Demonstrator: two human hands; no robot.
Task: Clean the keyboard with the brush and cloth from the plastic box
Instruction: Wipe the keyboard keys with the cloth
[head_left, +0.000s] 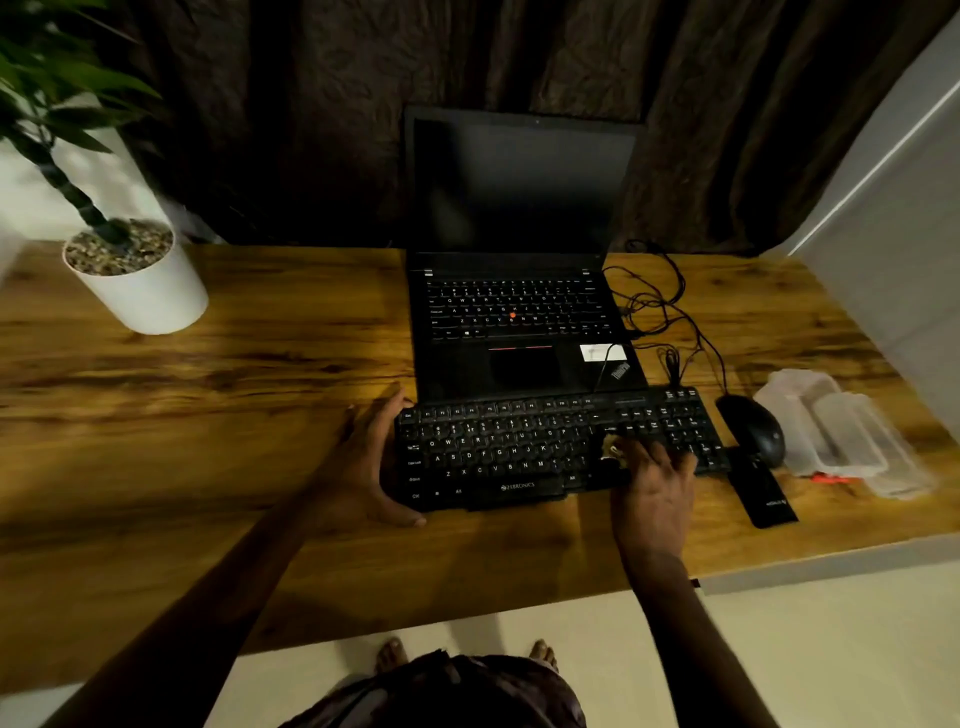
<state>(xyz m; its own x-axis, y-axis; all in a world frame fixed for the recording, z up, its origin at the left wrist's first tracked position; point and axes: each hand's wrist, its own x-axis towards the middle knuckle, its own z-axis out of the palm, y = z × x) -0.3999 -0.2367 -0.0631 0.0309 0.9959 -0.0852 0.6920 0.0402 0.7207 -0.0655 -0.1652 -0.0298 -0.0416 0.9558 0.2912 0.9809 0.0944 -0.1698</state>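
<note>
A black external keyboard (519, 452) lies on the wooden desk in front of a laptop. My left hand (363, 462) grips the keyboard's left end, thumb on the near edge and fingers at the far corner. My right hand (649, 483) is over the keys just left of the number pad and holds a small light-coloured item, apparently the brush (610, 447), with its tip on the keys. The clear plastic box (810, 415) and its lid (878, 452) lie at the right of the desk. No cloth is discernible.
An open black laptop (519, 312) stands behind the keyboard. A black mouse (756, 428), tangled cables (660, 306) and a flat black object (763, 493) sit right of it. A white plant pot (140, 280) is at far left. A red item (831, 478) lies by the box.
</note>
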